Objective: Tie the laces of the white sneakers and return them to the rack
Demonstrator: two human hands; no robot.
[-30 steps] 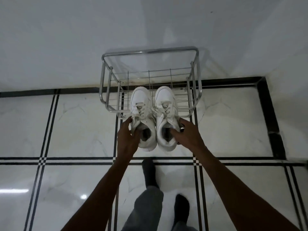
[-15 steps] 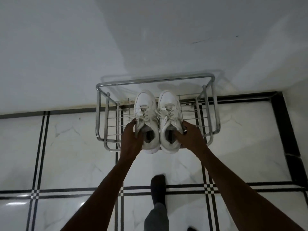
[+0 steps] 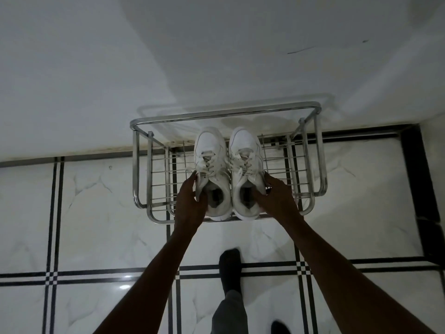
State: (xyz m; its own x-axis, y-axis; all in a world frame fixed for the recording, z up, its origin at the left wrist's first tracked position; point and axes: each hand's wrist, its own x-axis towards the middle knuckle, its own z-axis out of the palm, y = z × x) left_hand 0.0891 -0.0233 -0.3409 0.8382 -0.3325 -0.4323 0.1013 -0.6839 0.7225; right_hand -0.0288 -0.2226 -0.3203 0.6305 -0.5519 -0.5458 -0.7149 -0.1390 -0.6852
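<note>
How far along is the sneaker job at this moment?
Laces look tied on both white sneakers. Left hand and right hand each grip one, side by side over the metal rack. Whether they rest on it is unclear. Left: let go.

Your arms are bare from the lower edge of the view up to the wrists: no sleeves, no watch, no bands show on either forearm. Your left hand (image 3: 190, 208) and right hand (image 3: 277, 201) wear no gloves, and no rings can be made out in this dim light. Below and between your hands, you wear grey trousers (image 3: 230, 312), loose at the leg. The foot nearer your hands is in a dark sock (image 3: 230, 268); a second dark-socked foot (image 3: 279, 327) shows at the bottom edge, blurred.
</note>
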